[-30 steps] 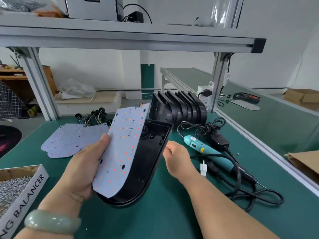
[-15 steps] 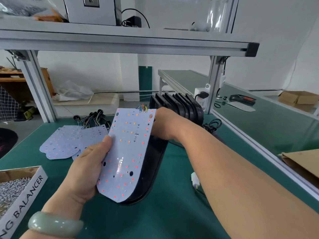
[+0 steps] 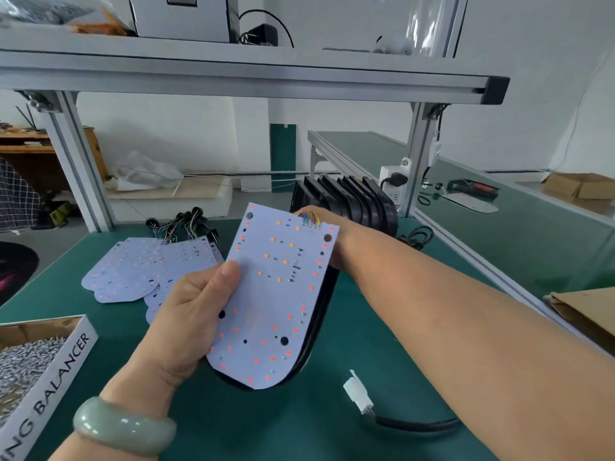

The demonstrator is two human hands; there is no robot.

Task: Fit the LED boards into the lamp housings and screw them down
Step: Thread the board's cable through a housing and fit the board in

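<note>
One open box of screws [image 3: 63,367] sits at the far left of the green mat [image 3: 266,427], close at hand, likely for the fastening step not yet begun. Just beyond it several spare boards [image 3: 129,271] lie flat and overlapping, a supply within easy reach. The left hand [image 3: 189,314] holds the LED board [image 3: 276,294] tilted up toward the camera, thumb pressed on its white face and the other fingers hidden behind, seemingly so it can be lined up with the black lamp housing [image 3: 324,311], whose rim shows along the board's right and bottom edges. The board lies over the housing's opening but seems not fully seated. Coloured wires [image 3: 311,220] rise from the board's top edge, and the right hand [image 3: 337,242] reaches in behind that corner, probably tucking the leads or steadying the shell; its fingers are mostly hidden, so I cannot tell whether they grip anything. Behind stands a row of further housings [image 3: 352,201] on edge, and at lower right a white connector [image 3: 357,390] on a black cable lies loose on the mat
</note>
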